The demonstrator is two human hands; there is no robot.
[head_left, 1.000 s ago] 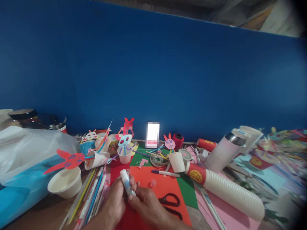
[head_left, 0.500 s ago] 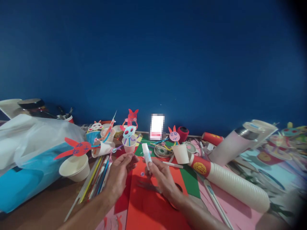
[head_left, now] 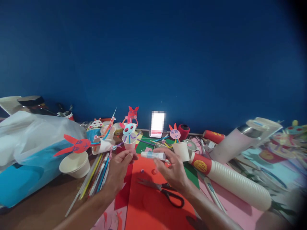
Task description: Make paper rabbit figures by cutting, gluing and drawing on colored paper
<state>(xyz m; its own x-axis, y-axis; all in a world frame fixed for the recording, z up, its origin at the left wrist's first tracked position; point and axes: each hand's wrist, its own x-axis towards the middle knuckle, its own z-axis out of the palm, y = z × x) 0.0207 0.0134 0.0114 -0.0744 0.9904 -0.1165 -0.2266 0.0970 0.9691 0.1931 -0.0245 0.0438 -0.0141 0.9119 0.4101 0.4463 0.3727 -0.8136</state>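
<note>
My right hand (head_left: pixel 174 167) grips a white glue stick (head_left: pixel 153 155) with a pale blue label, held nearly level and pointing left. Opposite its tip, my left hand (head_left: pixel 123 163) has thumb and fingers pinched together; whatever is between them is too small to make out. Below both hands lies a sheet of orange paper (head_left: pixel 141 204). On it rest black-handled scissors (head_left: pixel 163 187), blades to the left, along with a small round pink piece (head_left: pixel 153 171) and a tiny round sticker-like piece (head_left: pixel 142 171).
Paper-cup puppets stand behind, one with a light-blue face (head_left: pixel 128 129), one with a pink face (head_left: pixel 175 134). Markers (head_left: pixel 98 175) and a tipped cup (head_left: pixel 75 164) lie left. A long stack of paper cups (head_left: pixel 237 182) and a white flask (head_left: pixel 230 143) lean at right.
My hands have parted; the glue stick passed from both hands into my right hand alone and turned from upright to nearly level. The scissors are now uncovered.
</note>
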